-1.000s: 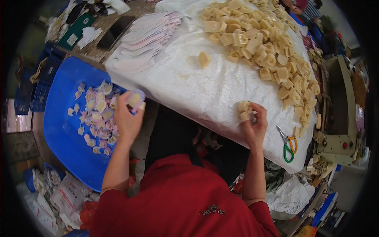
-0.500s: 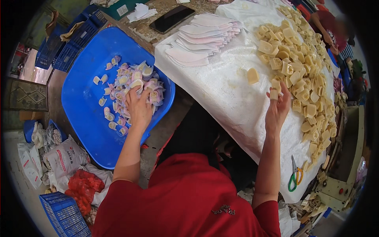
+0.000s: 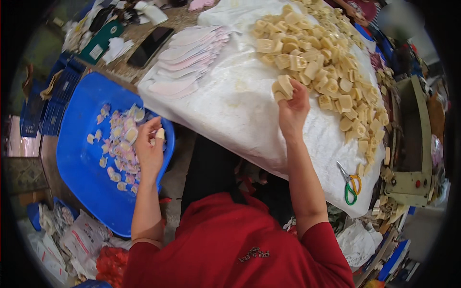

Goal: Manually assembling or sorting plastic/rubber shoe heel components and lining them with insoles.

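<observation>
Now the right hand [image 3: 294,108] is clamping the previously lone cream piece [image 3: 284,86]; the left grip [image 3: 150,145] I cannot tell.

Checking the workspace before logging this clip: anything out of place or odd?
Mildly: the scissors lie loose near the white sheet's edge, close to a few stray cream pieces. Nothing looks clearly damaged.

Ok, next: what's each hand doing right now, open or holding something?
Left hand: loosely open, nothing visibly held.
Right hand: closed, holding at least one cream piece.
</observation>
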`<state>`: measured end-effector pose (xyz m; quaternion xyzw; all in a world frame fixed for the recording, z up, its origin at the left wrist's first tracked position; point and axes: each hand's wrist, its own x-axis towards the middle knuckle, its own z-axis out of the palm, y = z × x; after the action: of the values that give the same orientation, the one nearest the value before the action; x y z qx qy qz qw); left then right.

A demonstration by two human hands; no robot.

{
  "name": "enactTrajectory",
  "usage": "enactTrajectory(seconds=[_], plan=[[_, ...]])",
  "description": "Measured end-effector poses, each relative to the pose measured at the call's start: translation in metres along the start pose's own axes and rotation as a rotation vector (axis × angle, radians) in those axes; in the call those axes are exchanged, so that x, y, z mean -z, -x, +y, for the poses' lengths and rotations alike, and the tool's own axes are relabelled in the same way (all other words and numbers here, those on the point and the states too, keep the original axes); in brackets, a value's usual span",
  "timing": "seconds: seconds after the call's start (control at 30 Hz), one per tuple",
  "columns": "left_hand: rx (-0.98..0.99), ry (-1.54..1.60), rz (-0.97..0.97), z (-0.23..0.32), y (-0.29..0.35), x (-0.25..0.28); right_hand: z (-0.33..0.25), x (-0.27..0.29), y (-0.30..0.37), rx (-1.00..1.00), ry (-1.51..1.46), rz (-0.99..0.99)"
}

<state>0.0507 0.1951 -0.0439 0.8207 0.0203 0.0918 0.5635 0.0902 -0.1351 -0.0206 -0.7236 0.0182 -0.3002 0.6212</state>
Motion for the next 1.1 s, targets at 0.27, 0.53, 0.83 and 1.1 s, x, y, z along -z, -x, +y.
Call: enactTrajectory(seconds=[0.27, 0.53, 0.83, 1.1], plan=[[0.06, 0.385, 0.109, 0.041, -0.047, -0.033, -0.043, 0.139, -0.067, 0.268, 0.714, 0.153], [-0.278, -0.092, 0.032, 0.069, -0.057, -0.067, -0.01, 0.186, -0.087, 0.045, 1.164, -0.175], [-0.837, -0.058, -0.487, 0.179, -0.123, -0.238, -0.018, 0.244, -0.155, 0.282, 1.14, 0.069], [-0.878, -0.265, -0.585, 0.203, -0.17, -0.359, 0.012, 0.231, -0.245, -0.071, 1.072, -0.131]])
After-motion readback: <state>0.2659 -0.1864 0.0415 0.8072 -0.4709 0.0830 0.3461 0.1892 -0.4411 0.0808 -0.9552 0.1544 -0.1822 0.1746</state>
